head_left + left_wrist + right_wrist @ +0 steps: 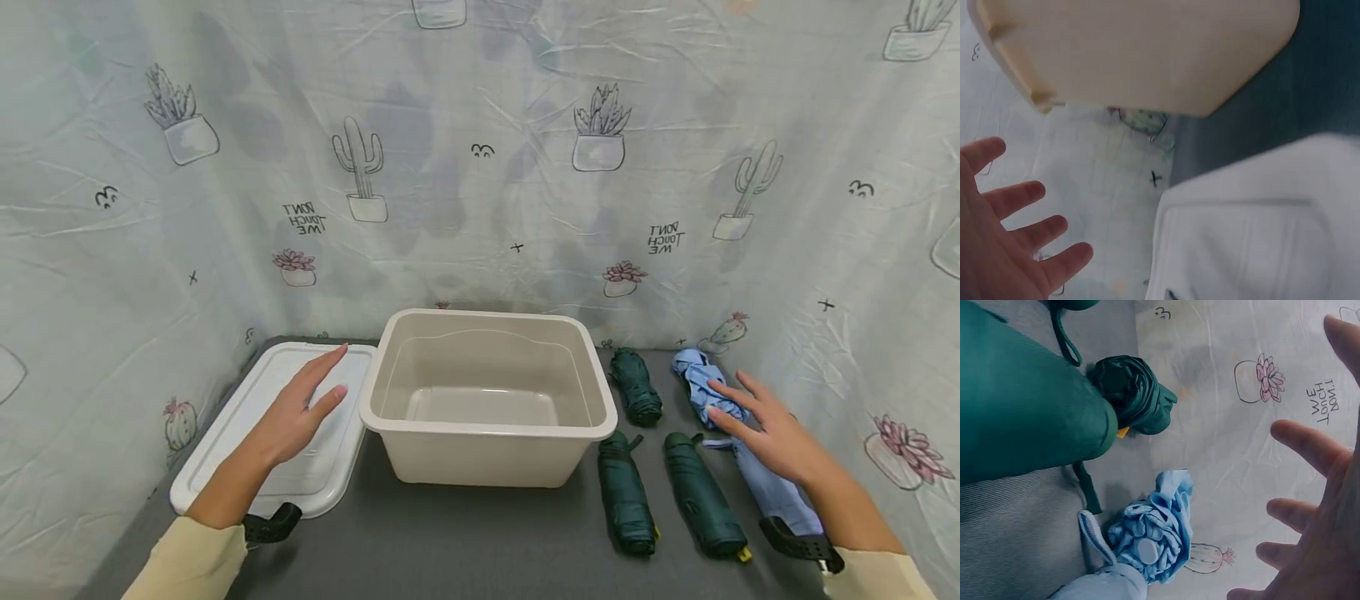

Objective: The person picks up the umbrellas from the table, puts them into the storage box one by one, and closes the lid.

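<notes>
Nearest us, our right hand [772, 429] hovers with fingers [1307, 447] spread and straight, holding nothing, just above the light blue umbrella [757, 467] that lies folded at the right edge of the grey counter [465, 542]. Whether the fingertips already touch its bunched canopy we cannot tell. Our left hand [296, 417] is likewise flat and empty, its fingers [1025, 197] fanned out over the white lid [225, 442], which lies flat on the counter just left of the bin.

Between the blue umbrella and the bin lie two dark green umbrellas [626, 496] side by side, and a third green umbrella [636, 385] lies farther back, beside the bin's right wall. The beige bin [487, 421] stands open and bare inside, against the cactus-print cloth [480, 167].

We judge the work is at its start: a reach for the blue umbrella. Next, our right fingers would need to close round its shaft before lifting it toward the bin.
</notes>
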Available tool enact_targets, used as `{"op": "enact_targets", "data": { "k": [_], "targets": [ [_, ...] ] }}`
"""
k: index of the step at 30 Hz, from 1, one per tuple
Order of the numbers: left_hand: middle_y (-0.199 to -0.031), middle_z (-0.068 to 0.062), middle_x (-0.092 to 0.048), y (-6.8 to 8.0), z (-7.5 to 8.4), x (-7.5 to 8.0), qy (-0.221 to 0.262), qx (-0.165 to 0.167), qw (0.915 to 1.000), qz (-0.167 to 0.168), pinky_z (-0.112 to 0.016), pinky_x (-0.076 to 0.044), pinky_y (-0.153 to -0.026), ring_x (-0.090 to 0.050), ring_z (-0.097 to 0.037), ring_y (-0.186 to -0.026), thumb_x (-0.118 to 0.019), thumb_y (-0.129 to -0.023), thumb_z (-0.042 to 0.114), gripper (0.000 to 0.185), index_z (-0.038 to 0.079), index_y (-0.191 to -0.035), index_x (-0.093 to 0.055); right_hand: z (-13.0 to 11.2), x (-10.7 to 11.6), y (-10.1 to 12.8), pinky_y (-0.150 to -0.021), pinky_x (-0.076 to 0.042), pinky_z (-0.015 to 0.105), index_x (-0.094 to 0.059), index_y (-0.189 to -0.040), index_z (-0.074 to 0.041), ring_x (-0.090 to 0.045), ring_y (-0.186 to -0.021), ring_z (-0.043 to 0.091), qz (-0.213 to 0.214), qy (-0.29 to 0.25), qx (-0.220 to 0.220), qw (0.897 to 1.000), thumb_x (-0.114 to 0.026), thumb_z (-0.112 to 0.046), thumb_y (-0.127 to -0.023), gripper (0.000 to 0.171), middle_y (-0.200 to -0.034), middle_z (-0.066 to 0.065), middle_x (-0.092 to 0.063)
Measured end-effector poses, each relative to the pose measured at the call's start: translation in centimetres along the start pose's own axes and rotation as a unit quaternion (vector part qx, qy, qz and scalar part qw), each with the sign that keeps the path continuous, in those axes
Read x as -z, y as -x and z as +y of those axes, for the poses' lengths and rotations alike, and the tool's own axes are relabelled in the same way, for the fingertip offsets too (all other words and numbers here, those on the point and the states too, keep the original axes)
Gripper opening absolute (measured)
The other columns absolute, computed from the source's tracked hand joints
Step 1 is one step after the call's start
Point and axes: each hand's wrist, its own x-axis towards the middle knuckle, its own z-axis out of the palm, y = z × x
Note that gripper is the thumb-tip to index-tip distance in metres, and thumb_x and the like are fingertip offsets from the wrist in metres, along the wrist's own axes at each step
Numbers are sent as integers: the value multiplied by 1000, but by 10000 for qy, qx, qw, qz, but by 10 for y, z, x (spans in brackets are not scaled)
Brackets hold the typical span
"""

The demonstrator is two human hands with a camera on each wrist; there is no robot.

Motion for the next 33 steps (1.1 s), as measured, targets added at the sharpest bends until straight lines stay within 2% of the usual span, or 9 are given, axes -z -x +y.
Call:
{"op": "enact_targets", "data": {
  "k": [7,11,14,19,25,27,30,33],
  "targets": [
    [-155,-25,-43,5,13,-21,647,91,9978,52,-74,-42,-103,-46,-48,-137,-47,-109,27,58,7,-161,-31,5,-9,24,-94,-22,87,-50,-151,-5,-13,-143,69,37,-104,-233,9997,-59,-39,-103,59,-166,35,-9],
    [-149,-24,-48,5,19,-27,1350,340,9903,5,-68,-47,-103,-52,-47,-133,-40,-112,26,54,5,-161,-31,12,-16,38,-92,-26,86,-59,-144,-7,-18,-140,70,57,-75,-365,9993,-65,-40,-100,55,-164,37,-14],
    [-147,-23,-50,2,24,-26,1796,688,9813,-20,-58,-53,-101,-55,-44,-132,-40,-112,32,56,6,-160,-32,18,-21,44,-92,-27,85,-64,-139,-7,-22,-137,71,66,1,-396,9992,-68,-40,-98,52,-161,40,-19],
    [-149,-19,-52,-3,30,-21,2230,1243,9667,-166,-39,-59,-98,-59,-35,-128,-47,-109,40,61,10,-161,-34,26,-23,50,-91,-29,85,-67,-134,-4,-27,-133,71,50,18,-433,9991,-72,-36,-95,50,-155,45,-25],
    [-149,-21,-50,-11,32,-16,2991,1563,9409,-271,-20,-58,-90,-63,-9,-114,-53,-107,38,62,9,-160,-36,33,-22,50,-90,-32,84,-60,-140,0,-29,-128,72,-199,300,-752,9965,-72,-39,-95,61,-149,51,-24],
    [-146,-22,-50,-14,33,-14,3227,1654,9313,-343,-19,-57,-89,-62,-3,-110,-55,-106,37,63,10,-160,-36,36,-21,49,-89,-33,84,-58,-142,0,-30,-127,72,-300,347,-881,9951,-71,-40,-95,64,-149,51,-23],
    [-142,-20,-51,-18,33,-11,3497,1722,9195,-513,-21,-57,-89,-62,-3,-107,-57,-106,34,63,9,-160,-35,41,-22,50,-86,-41,79,-59,-140,1,-37,-124,71,-301,343,-843,9954,-73,-39,-94,64,-146,51,-31],
    [-132,-14,-54,-22,32,-9,3652,1735,9124,-644,-23,-58,-87,-63,-5,-106,-57,-106,30,63,7,-160,-34,47,-22,50,-80,-51,66,-61,-138,2,-47,-120,66,-260,345,-763,9962,-75,-38,-92,63,-142,49,-39]
  ]
}}
